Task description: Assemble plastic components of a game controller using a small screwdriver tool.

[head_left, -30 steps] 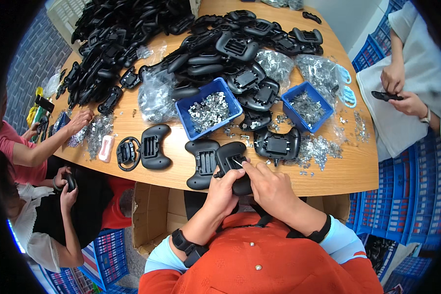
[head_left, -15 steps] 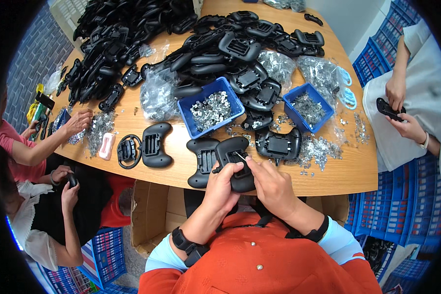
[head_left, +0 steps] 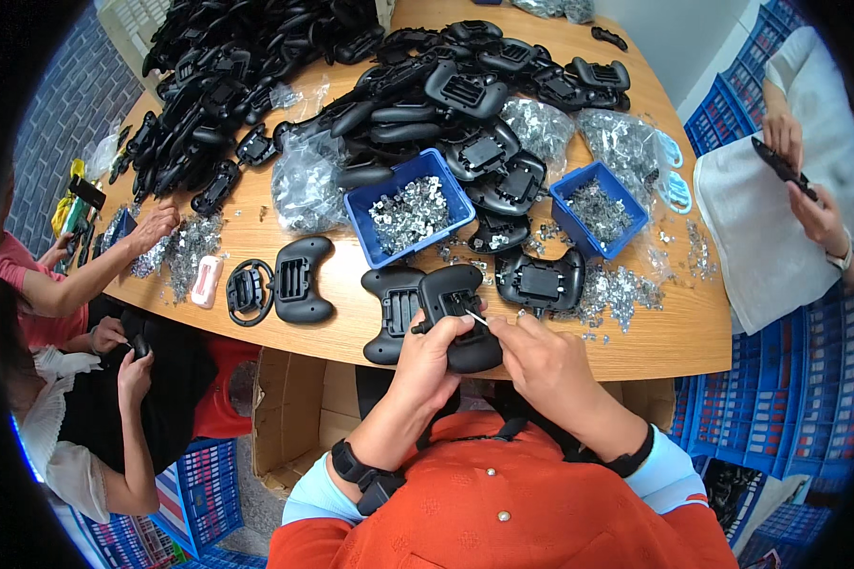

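A black game controller shell (head_left: 449, 283) is gripped by my left hand (head_left: 425, 365) at the table's front edge, battery-like compartment facing up. My right hand (head_left: 552, 365) is closed around a thin, pale metal pick-like tool (head_left: 478, 319); its tip reaches into the shell's compartment. Whether a small part sits under the tip is too small to tell. Just left of the held shell, partly behind it, lies another black controller shell (head_left: 385, 292). A black shell with a rectangular recess (head_left: 539, 282) lies to the right, close beyond my right hand.
Small metal pieces fill a left blue bin (head_left: 360, 230) and a right blue bin (head_left: 579, 237); more lie loose (head_left: 621, 294) on the table. Black shells (head_left: 256, 57) are heaped at the back. Co-workers' hands (head_left: 154, 226) are at the left, and another person's hands (head_left: 819, 223) at the right.
My right hand has shifted slightly right and down, and the tool now lies at a flatter slant. At the right, the co-worker has turned their black part.
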`<state>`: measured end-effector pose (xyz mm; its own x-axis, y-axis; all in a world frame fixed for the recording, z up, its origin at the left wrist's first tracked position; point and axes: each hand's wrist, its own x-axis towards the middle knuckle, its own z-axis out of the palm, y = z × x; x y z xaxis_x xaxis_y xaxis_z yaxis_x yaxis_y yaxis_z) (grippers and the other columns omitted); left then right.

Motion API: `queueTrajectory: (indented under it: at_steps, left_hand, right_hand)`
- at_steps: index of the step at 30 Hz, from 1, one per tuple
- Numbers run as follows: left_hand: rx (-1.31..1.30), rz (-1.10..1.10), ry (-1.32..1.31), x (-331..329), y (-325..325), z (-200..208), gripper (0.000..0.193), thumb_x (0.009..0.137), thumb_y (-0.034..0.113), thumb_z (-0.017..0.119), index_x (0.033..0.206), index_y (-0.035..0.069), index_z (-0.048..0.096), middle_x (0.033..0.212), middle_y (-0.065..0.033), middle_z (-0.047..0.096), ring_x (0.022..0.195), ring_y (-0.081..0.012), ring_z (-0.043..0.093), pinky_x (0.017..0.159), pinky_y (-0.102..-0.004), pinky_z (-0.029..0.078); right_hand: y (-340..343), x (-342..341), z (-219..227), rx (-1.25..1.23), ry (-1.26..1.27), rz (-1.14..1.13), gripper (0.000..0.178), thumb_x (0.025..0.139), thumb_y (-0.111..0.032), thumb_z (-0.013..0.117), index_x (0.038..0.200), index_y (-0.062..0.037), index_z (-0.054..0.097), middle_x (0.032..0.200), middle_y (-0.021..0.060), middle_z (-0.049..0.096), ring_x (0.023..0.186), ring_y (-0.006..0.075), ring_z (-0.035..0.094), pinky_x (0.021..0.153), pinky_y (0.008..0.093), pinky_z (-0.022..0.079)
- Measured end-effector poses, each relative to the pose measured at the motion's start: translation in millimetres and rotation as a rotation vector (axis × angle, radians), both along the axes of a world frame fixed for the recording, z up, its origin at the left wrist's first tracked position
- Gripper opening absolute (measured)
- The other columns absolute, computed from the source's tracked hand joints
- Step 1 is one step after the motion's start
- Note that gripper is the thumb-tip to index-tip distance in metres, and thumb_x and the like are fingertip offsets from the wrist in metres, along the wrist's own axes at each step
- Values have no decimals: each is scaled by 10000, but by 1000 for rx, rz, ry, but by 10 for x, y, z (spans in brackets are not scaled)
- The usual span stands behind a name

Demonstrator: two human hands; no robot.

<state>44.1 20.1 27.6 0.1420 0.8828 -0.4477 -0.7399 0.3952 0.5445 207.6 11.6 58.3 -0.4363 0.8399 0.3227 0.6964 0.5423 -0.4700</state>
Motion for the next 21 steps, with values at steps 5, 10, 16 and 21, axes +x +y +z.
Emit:
queueTrajectory:
  at_steps: [5, 10, 16, 21]
  left_hand:
    - [108, -81, 108, -37, -5, -52, 463, 771, -33, 548, 1233, -32, 523, 1108, -134, 624, 1052, -265, 638, 942, -406, 528]
    - [122, -116, 179, 0, -30, -112, 449, 751, -51, 561, 1200, -28, 542, 1091, -114, 629, 981, -213, 638, 888, -356, 534]
    - [44, -40, 136, 49, 46, -90, 367, 795, -6, 542, 1160, -30, 560, 1051, -118, 637, 901, -215, 644, 801, -367, 559]
    - [-88, 48, -72, 146, -12, -55, 263, 806, -36, 543, 1066, 7, 558, 954, -82, 614, 879, -191, 626, 816, -348, 547]
  right_hand:
    - [6, -23, 106, 21, 54, -5, 340, 797, -11, 667, 1134, -55, 654, 790, 90, 569, 634, 279, 615, 531, 381, 491]
    - [34, -98, 40, 42, 26, 14, 392, 778, -4, 663, 1166, -57, 643, 821, 76, 564, 656, 250, 619, 538, 374, 500]
    - [37, -215, -173, 129, -71, -46, 424, 791, -10, 646, 1213, -24, 603, 831, 82, 566, 599, 252, 619, 485, 357, 494]
    - [184, -140, -164, 171, 12, -137, 421, 804, 16, 631, 1220, -24, 589, 806, 100, 565, 594, 275, 611, 489, 372, 483]
